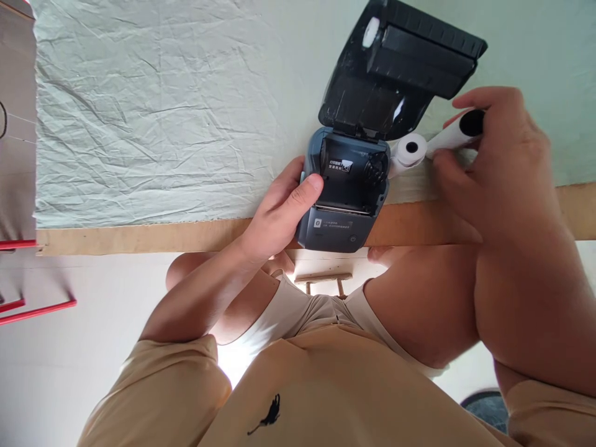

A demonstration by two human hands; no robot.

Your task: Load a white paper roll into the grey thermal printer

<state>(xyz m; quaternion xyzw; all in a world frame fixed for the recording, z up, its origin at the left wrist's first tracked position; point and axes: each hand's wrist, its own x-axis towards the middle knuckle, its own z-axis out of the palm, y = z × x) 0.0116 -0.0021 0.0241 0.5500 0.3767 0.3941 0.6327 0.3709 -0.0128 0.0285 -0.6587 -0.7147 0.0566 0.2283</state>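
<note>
A dark blue-grey label printer [335, 226] is held near the table's front edge, its black lid [372, 81] swung up and the paper bay bare inside. My left hand [284, 208] grips the printer's left side, thumb over the rim. To the right of the printer, my right hand [503, 149] pinches a white paper roll [449, 138] between thumb and fingers, its dark core end facing up. Another small white paper roll [405, 155] sits between that roll and the printer, close against the printer's side; whether they touch is unclear.
A wrinkled pale green cloth [162, 112] covers the table, with a bare wooden front edge [139, 239]. Red metal bars [41, 310] stand at far left. Below are my legs and a wooden stool [323, 278]; a dark round container [487, 406] is at lower right.
</note>
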